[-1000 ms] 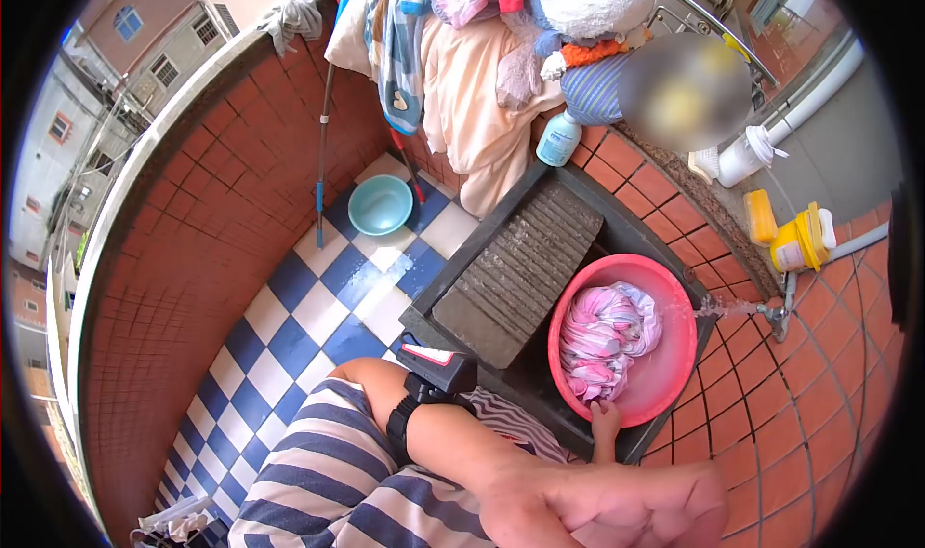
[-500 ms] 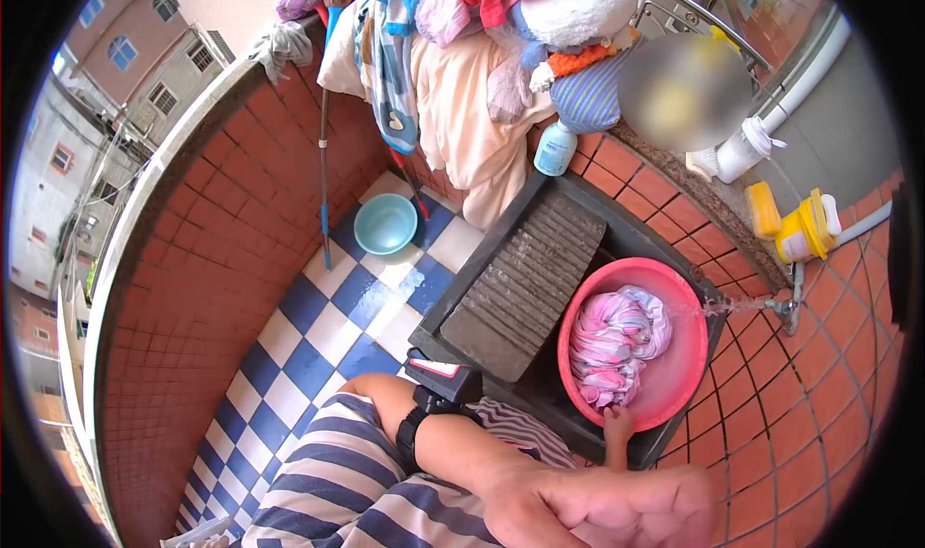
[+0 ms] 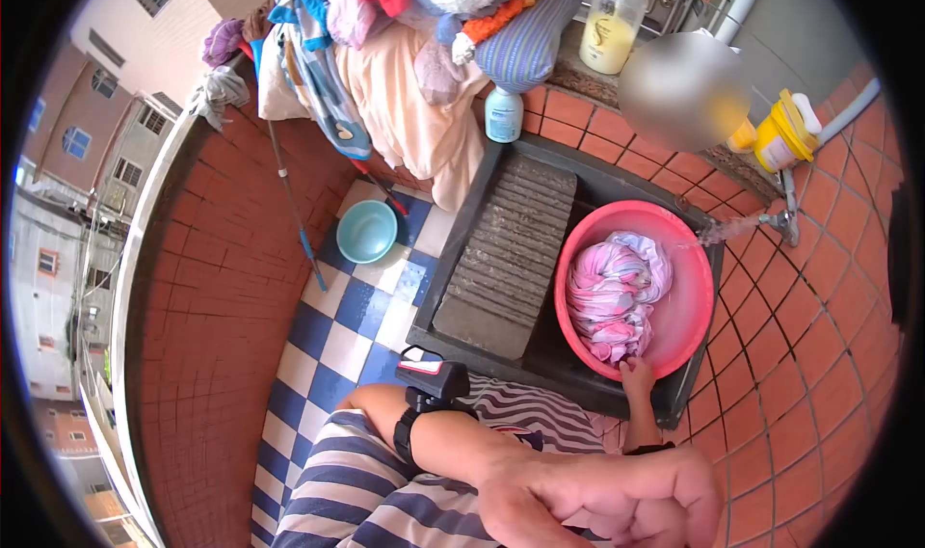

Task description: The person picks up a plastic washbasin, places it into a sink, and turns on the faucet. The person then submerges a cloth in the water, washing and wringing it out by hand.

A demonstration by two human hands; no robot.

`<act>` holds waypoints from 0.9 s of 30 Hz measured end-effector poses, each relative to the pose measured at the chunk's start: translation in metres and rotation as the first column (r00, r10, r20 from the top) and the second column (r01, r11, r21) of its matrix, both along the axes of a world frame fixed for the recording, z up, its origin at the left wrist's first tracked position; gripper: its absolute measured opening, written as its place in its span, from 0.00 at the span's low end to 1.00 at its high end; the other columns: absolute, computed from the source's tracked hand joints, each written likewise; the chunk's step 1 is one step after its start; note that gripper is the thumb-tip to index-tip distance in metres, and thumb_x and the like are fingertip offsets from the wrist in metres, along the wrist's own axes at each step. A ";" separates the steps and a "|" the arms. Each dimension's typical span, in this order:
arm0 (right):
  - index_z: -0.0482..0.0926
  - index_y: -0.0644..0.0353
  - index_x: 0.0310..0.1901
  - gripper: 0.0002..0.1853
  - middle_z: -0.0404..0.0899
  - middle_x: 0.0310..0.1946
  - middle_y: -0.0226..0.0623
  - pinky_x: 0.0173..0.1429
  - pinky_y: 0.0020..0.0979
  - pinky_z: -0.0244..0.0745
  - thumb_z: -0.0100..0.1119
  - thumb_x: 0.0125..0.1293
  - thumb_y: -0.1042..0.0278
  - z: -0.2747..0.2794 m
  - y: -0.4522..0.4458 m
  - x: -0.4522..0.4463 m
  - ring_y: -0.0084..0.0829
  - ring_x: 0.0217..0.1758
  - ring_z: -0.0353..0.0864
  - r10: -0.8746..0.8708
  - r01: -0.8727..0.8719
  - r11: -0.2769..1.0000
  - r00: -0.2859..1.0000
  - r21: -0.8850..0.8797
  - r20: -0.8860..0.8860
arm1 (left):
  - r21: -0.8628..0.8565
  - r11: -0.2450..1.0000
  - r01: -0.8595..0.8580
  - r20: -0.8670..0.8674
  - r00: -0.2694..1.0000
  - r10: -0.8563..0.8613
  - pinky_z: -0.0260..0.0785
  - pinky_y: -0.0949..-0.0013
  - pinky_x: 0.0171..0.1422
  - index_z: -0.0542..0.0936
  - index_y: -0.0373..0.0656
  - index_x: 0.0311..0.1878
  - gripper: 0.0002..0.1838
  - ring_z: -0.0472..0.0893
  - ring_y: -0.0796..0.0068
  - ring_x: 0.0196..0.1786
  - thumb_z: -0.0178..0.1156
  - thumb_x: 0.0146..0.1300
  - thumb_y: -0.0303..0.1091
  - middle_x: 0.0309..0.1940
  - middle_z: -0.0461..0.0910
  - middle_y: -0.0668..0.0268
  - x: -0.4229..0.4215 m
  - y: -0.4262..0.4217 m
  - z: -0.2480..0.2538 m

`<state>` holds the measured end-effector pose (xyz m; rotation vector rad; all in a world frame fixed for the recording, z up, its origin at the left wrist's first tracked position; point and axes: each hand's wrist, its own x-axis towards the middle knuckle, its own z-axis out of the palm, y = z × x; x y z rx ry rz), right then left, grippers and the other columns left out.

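Note:
A pink basin [image 3: 701, 331] stands in the dark sink [image 3: 665, 403], with wet pink-and-white cloth [image 3: 609, 293] bunched inside. My right hand [image 3: 636, 374] is at the basin's near rim, its fingers curled over the edge close to the cloth. Water runs from a tap [image 3: 782, 222] on the right into the basin. Close to the camera, my left hand [image 3: 617, 495] hangs in the air, fingers loosely bent and apart from the thumb, nothing seen in it. Its lower part is cut off by the frame. A black device [image 3: 434, 376] is strapped to that arm.
A ribbed washboard [image 3: 506, 249] fills the sink's left side. Behind are a pale blue bottle [image 3: 503, 114], a yellow-capped bottle [image 3: 613, 26], a yellow tub [image 3: 785, 135] and piled laundry [image 3: 405, 105]. A light blue bowl [image 3: 367, 232] and mop poles stand left on the checkered floor.
The view has shifted, so the sink and basin appear higher. The yellow-capped bottle now shows clearly. My right hand stays at the basin's rim, and water keeps running.

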<state>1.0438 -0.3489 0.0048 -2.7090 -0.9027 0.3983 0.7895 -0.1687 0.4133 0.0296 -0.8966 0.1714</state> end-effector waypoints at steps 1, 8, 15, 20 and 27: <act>0.84 0.61 0.40 0.17 0.83 0.36 0.45 0.47 0.41 0.76 0.65 0.55 0.56 0.012 0.005 -0.006 0.42 0.41 0.83 -0.029 0.029 1.000 1.000 0.003 -0.011 | 0.230 0.972 -0.052 -0.144 0.986 0.087 0.68 0.75 0.35 0.57 0.29 0.63 0.29 0.73 0.75 0.31 0.59 0.64 0.24 0.37 0.71 0.54 -0.008 0.009 -0.012; 0.82 0.57 0.46 0.22 0.82 0.42 0.44 0.52 0.39 0.74 0.68 0.52 0.53 0.035 0.019 -0.015 0.43 0.47 0.81 -0.177 0.176 0.984 0.981 -0.018 -0.077 | 0.685 0.694 -0.224 -0.499 0.549 0.670 0.63 0.70 0.35 0.72 0.37 0.44 0.18 0.72 0.72 0.28 0.67 0.53 0.31 0.25 0.74 0.59 -0.038 0.073 -0.047; 0.71 0.61 0.60 0.33 0.75 0.55 0.50 0.63 0.43 0.68 0.69 0.51 0.61 0.024 0.060 0.006 0.49 0.60 0.74 -0.202 0.222 0.875 0.975 0.430 -0.092 | 0.692 0.652 -0.311 -0.568 0.322 0.757 0.65 0.72 0.30 0.72 0.37 0.45 0.19 0.72 0.73 0.27 0.67 0.53 0.32 0.26 0.74 0.58 -0.051 0.075 -0.076; 0.72 0.63 0.57 0.29 0.73 0.56 0.52 0.63 0.43 0.68 0.67 0.51 0.70 0.022 0.106 0.028 0.50 0.62 0.71 -0.001 0.008 0.874 1.000 0.485 -0.015 | 0.768 0.572 -0.287 -0.535 0.201 0.820 0.67 0.72 0.31 0.71 0.36 0.46 0.19 0.73 0.72 0.28 0.66 0.54 0.31 0.26 0.75 0.58 -0.063 0.071 -0.076; 0.65 0.56 0.64 0.39 0.64 0.64 0.49 0.60 0.47 0.69 0.70 0.49 0.64 0.015 0.145 0.029 0.50 0.63 0.69 0.114 -0.079 0.976 0.979 0.201 -0.168 | 0.779 0.545 -0.311 -0.560 0.048 0.827 0.68 0.72 0.32 0.71 0.35 0.46 0.19 0.73 0.72 0.27 0.66 0.55 0.30 0.26 0.75 0.59 -0.081 0.062 -0.077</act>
